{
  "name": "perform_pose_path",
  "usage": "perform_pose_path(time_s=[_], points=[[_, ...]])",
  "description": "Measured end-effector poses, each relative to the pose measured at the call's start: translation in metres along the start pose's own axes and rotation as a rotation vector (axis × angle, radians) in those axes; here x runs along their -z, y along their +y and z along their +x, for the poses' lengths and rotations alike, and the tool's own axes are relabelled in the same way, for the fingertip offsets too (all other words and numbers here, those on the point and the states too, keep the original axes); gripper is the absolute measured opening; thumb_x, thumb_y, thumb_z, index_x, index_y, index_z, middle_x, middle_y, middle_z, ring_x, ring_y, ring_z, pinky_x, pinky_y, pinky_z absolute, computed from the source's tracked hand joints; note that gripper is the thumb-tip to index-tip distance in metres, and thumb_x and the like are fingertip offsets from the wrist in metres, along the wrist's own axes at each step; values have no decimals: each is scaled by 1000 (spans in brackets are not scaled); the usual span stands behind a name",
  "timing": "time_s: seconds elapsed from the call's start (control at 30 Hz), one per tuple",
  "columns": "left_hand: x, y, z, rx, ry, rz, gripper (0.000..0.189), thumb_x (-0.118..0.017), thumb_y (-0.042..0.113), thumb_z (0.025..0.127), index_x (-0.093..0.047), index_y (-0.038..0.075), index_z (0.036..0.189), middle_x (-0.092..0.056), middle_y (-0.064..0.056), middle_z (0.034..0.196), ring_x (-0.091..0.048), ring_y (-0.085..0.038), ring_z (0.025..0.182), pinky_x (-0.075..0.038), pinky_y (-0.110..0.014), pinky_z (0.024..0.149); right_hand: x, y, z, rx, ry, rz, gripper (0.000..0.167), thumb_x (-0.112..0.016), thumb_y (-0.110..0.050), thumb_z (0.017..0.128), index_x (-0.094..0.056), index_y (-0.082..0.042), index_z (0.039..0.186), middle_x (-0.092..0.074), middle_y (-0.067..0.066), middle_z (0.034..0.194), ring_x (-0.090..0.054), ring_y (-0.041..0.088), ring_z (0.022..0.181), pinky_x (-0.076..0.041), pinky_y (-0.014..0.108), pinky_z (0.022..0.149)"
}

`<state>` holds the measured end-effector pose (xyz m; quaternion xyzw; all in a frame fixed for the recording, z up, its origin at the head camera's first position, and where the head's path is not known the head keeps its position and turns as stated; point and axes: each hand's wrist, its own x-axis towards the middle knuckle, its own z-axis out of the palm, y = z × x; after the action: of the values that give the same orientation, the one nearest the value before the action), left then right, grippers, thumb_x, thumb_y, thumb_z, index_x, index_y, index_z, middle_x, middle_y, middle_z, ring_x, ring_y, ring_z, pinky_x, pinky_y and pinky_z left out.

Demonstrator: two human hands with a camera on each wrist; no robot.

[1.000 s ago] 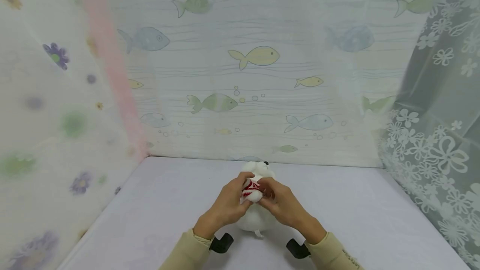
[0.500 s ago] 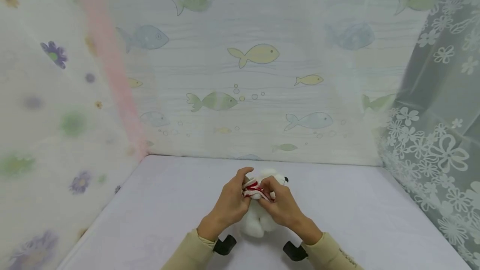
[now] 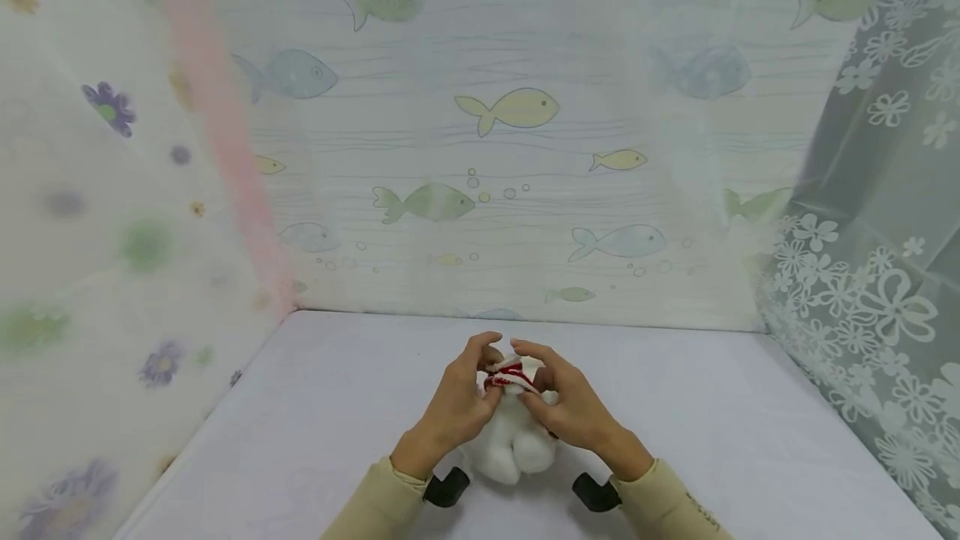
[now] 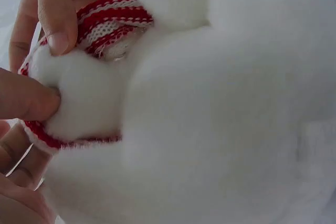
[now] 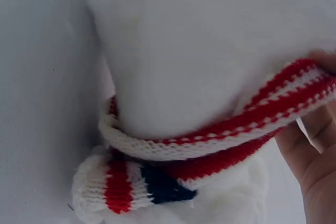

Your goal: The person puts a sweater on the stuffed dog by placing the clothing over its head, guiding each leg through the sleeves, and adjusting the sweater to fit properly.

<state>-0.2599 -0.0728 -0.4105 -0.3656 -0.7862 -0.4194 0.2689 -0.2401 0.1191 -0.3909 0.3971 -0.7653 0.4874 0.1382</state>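
A white plush toy [image 3: 506, 444] is held upright over the table, its feet toward me. Its head is mostly hidden behind the hands. A small red-and-white striped knitted garment [image 3: 512, 375] is stretched round its upper part. My left hand [image 3: 456, 398] pinches the garment's left edge. On the right, my right hand [image 3: 567, 400] pinches the opposite edge, its index finger arched above. In the left wrist view, digits press a white plush limb [image 4: 86, 90] ringed by the knit [image 4: 113, 19]. A knitted end [image 5: 128, 187] with red and navy bands hangs in the right wrist view.
The white-covered table [image 3: 345, 423] extends around the toy. Behind it hangs a curtain [image 3: 495, 157] printed with fish, with a floral sheet [image 3: 112, 273] at left and a lacy grey one [image 3: 877, 290] at right. Black wrist mounts [image 3: 447, 488] sit below the sleeves.
The toy has turned: its tag side faced me, then its head showed at right, and now its feet point to me. My right index finger has risen and moved left.
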Motion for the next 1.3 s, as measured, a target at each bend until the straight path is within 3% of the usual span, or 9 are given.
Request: perform_pose_path(time_s=[0.07, 0.2, 0.43, 0.57, 0.67, 0.83, 1.0, 1.17, 1.3], points=[[1, -1, 0, -1, -24, 11, 67, -68, -17, 71, -42, 3, 129, -59, -5, 98, -59, -16, 87, -51, -33, 73, 1, 1, -1, 4, -13, -8, 56, -63, 16, 80, -46, 0, 131, -62, 13, 77, -47, 7, 46, -41, 20, 39], [4, -2, -1, 1, -87, 23, 59, -66, -14, 72, -45, 3, 125, -58, -2, 96, -56, -13, 84, -51, -34, 72, 0, 2, -1, 42, 3, -50, 49, -64, 16, 79, -50, 1, 123, -62, 15, 98, -54, 15, 56, -46, 25, 49], [8, 0, 0, -6, -198, 3, 58, -66, -11, 72, -45, 4, 123, -54, 1, 93, -53, -10, 84, -51, -31, 73, -5, 6, -2, 105, 35, -82, 46, -61, 23, 73, -50, 3, 113, -61, 9, 87, -57, 18, 68, -50, 30, 62], [5, 1, 0, -37, -175, 21, 54, -68, -14, 69, -49, 2, 117, -52, 0, 90, -50, -11, 81, -50, -30, 69, -8, 6, -3, 128, 100, -116, 44, -60, 26, 71, -51, 7, 109, -60, 11, 87, -57, 19, 70, -50, 29, 62], [0, -1, -2, -110, -128, 97, 51, -68, -16, 67, -51, 0, 112, -51, 0, 86, -47, -11, 77, -46, -25, 66, -9, 8, -4, 158, 147, -144, 46, -62, 26, 68, -52, 7, 108, -60, 14, 86, -57, 22, 68, -48, 28, 58], [-4, -6, -2, -210, -39, 205, 48, -68, -17, 66, -52, 0, 108, -50, -3, 86, -46, -13, 77, -41, -21, 67, -10, 28, -6, 212, 143, -172, 50, -68, 22, 65, -54, 4, 109, -61, 11, 81, -57, 21, 66, -49, 29, 57], [-1, -9, -2, -142, -4, 208, 44, -69, -9, 69, -54, 4, 107, -52, -3, 92, -49, -13, 84, -43, -21, 71, -8, 43, -4, 228, 128, -167, 42, -73, 9, 75, -55, 1, 113, -65, 5, 85, -61, 14, 69, -51, 30, 60], [1, -6, -4, -30, -23, 205, 35, -73, 13, 74, -56, 8, 105, -49, -2, 93, -48, -14, 80, -43, -23, 68, -5, 45, -4, 224, 168, -213, 23, -62, 7, 87, -62, -5, 107, -67, 1, 82, -62, 10, 69, -49, 18, 62], [3, -3, -5, 48, -65, 202, 31, -76, 21, 79, -57, 10, 102, -49, 3, 85, -48, -9, 73, -43, -21, 62, -2, 45, -4, 195, 141, -239, 22, -67, 1, 86, -64, -6, 106, -67, -2, 77, -59, 6, 65, -48, 17, 59]])
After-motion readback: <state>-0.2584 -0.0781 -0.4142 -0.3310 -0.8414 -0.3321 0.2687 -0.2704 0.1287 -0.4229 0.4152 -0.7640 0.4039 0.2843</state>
